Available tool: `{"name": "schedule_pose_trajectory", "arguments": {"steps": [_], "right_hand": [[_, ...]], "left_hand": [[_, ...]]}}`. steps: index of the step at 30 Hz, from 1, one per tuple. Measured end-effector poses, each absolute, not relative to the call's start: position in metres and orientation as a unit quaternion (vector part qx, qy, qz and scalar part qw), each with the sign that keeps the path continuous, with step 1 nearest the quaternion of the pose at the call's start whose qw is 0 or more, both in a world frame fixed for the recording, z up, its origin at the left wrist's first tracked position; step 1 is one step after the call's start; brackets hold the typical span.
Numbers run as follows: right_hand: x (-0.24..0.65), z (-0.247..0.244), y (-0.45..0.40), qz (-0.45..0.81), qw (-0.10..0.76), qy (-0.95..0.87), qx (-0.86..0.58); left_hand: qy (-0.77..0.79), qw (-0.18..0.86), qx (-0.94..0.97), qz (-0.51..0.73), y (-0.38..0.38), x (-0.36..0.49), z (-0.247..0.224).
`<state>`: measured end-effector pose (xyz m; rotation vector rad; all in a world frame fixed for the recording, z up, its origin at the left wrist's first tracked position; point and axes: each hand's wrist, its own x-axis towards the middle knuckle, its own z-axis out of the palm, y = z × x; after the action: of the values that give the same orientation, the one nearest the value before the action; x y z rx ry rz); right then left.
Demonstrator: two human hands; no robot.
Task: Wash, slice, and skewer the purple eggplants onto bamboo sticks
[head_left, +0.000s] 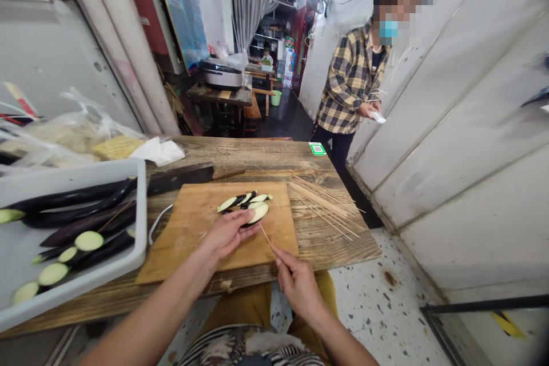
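Note:
My left hand (227,233) holds a cut eggplant piece (258,213) over the wooden cutting board (180,240), its pale face turned up. Between the thumb and fingers of my right hand (295,280) is a thin wooden skewer (266,237), its far end at the lower edge of that piece. Several other eggplant pieces (227,203) lie on the board just beyond my left hand. To the right of the board, many loose skewers (328,203) are spread on the wooden table (240,154).
A white tray (141,206) with whole and cut eggplants stands at the left. Behind the board lies a cleaver (182,178). Plastic bags (64,140) and white paper (158,150) are at the back left. A masked person (351,80) stands beyond the table's right end.

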<state>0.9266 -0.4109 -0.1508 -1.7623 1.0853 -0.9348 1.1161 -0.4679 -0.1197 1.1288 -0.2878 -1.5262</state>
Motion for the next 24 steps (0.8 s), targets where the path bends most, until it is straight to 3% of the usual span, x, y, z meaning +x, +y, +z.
{"name": "schedule_pose_trajectory", "arguments": {"steps": [15,24], "right_hand": [[0.93,-0.151,-0.414,-0.347,0.398,0.448,-0.721],[0.935,-0.147,-0.413,-0.349,0.51,0.437,-0.654]], "left_hand": [[-0.167,0.534,0.484,-0.673,-0.464,1.12,-0.111],[-0.178,0.536,0.484,-0.668,-0.461,1.118,-0.108]]}}
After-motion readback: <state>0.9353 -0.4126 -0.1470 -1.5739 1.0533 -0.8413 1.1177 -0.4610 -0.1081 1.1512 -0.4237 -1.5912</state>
